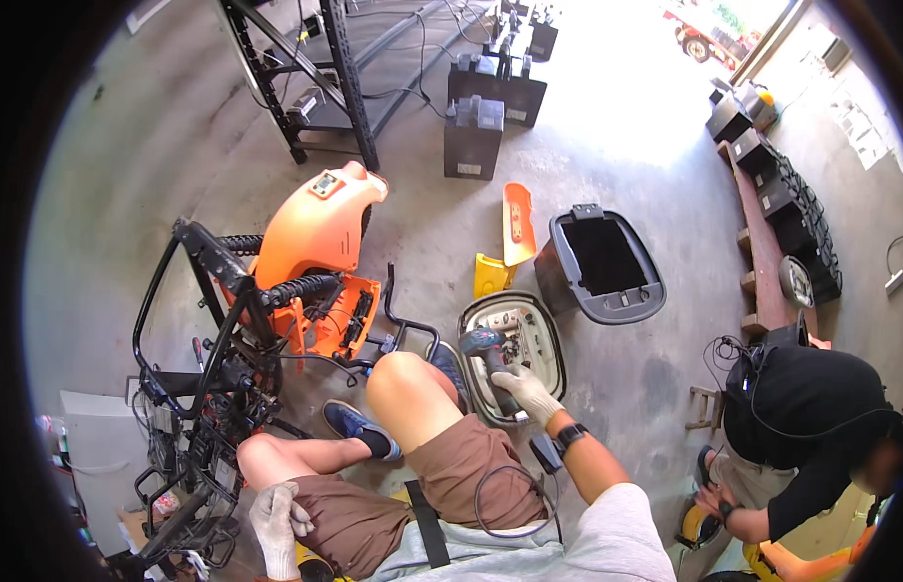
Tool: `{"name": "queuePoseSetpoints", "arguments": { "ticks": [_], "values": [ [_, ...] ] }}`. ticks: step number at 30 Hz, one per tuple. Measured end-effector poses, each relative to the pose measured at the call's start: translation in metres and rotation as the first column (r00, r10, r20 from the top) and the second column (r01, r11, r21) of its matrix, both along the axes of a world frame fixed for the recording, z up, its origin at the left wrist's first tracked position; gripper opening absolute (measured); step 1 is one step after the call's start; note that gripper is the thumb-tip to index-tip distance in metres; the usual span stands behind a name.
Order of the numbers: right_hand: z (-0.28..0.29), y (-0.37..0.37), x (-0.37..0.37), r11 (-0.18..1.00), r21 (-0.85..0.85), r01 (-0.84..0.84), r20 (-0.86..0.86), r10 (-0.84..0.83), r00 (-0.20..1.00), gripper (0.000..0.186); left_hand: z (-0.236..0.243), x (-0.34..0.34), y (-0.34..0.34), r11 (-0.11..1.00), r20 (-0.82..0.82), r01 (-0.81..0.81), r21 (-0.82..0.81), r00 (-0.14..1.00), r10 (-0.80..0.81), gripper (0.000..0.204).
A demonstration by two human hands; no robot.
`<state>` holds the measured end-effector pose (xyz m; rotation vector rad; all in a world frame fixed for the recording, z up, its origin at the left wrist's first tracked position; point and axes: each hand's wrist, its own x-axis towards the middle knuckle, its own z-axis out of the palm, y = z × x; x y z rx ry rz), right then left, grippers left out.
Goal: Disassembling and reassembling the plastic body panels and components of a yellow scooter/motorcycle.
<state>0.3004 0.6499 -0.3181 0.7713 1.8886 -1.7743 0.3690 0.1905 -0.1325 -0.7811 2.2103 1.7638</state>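
My right hand [529,393], in a pale work glove, is wrapped round the grip of a cordless drill [483,347] with a blue and dark body. The drill is above an oval, dark-rimmed shell [558,361] with a pale inside, where several small metal parts lie. Beside my brown shorts, my left hand [275,524], also gloved, has its fingers curled in; whatever may be inside them is hidden. To the left of my knees stands a partly stripped vehicle with a black tube frame [170,276] and an orange body cover [311,233].
A black open bin [558,276], an orange panel [516,223] and a yellow piece [490,275] are beyond the shell. Black batteries [473,145] stand near a metal rack [350,87]. On the right, a person in black [810,427] bends over a wheel [699,524].
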Motion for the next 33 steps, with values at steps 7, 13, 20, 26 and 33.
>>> {"name": "queuePoseSetpoints", "arguments": {
  "ticks": [7,13,20,26,33],
  "values": [
    [0.136,-0.006,0.031,0.972,-0.234,-0.008,-0.299,-0.064,0.952,0.049,0.018,0.004,0.011,0.989,-0.063,0.093,0.116,0.994,-0.086,0.02],
    [0.237,-0.077,0.057,0.948,0.273,-0.163,-0.479,0.281,0.832,0.062,0.045,-0.018,0.092,0.844,-0.303,0.53,0.087,0.821,-0.484,0.035],
    [0.248,-0.191,0.074,0.892,0.256,-0.372,-0.537,0.451,0.712,0.07,0.068,-0.02,0.115,0.643,-0.593,0.585,0.495,0.768,-0.242,0.068],
    [0.23,-0.215,0.068,0.697,0.326,-0.639,-0.532,0.694,0.486,0.048,0.061,0.013,0.061,0.844,-0.358,0.222,0.488,0.933,-0.039,0.046],
    [0.214,-0.233,0.033,0.807,-0.393,-0.441,-0.396,0.284,0.873,0.048,0.039,0.056,0.017,0.92,-0.395,0.387,-0.061,0.837,-0.378,0.032]
  ]
}}
